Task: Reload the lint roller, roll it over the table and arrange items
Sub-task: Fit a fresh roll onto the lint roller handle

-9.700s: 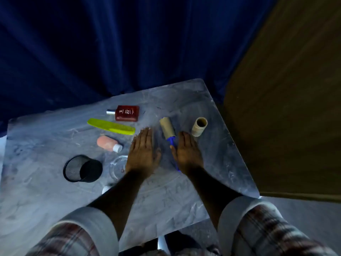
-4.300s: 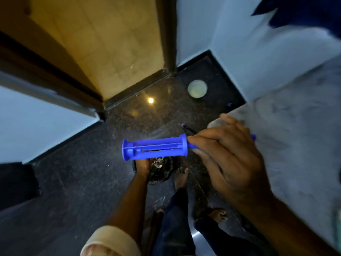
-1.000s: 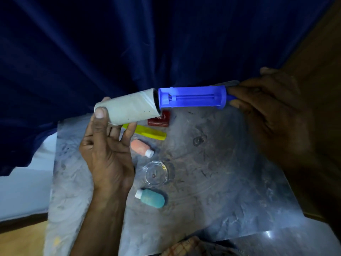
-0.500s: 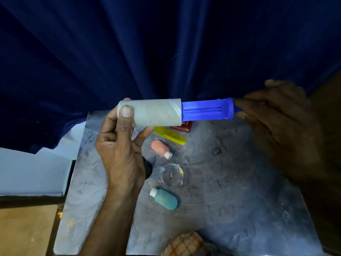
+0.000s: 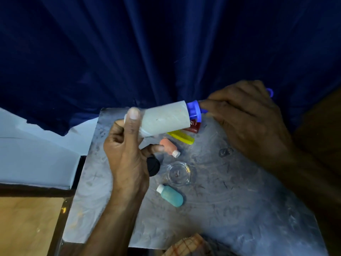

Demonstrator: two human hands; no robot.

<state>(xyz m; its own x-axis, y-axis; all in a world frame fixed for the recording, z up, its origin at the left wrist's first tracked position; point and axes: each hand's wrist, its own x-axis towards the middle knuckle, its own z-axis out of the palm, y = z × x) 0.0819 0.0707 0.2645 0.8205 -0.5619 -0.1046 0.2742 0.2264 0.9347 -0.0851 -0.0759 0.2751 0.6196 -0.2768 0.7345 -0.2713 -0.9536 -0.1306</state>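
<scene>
My left hand (image 5: 127, 159) grips a white lint refill roll (image 5: 164, 120) held in the air above the grey table (image 5: 230, 209), thumb on its left end. The roll covers nearly all of the blue lint roller core; only the blue end flange (image 5: 194, 110) shows at its right. My right hand (image 5: 247, 122) is closed around the roller's blue handle, whose loop end (image 5: 269, 92) sticks out past the knuckles. On the table below lie a yellow comb (image 5: 181, 137), a dark red bottle (image 5: 193, 127), a pink bottle (image 5: 168, 146), a glass dish (image 5: 178, 173) and a teal bottle (image 5: 170, 195).
A black mesh cup (image 5: 153, 166) lies partly hidden behind my left hand. A dark blue curtain (image 5: 166, 52) hangs behind the table. Left of the table are a white wall (image 5: 33, 148) and a wooden surface (image 5: 27, 224).
The white roll has slid right along the blue core, from just at its tip to covering almost all of it. Both hands have come closer together and lower.
</scene>
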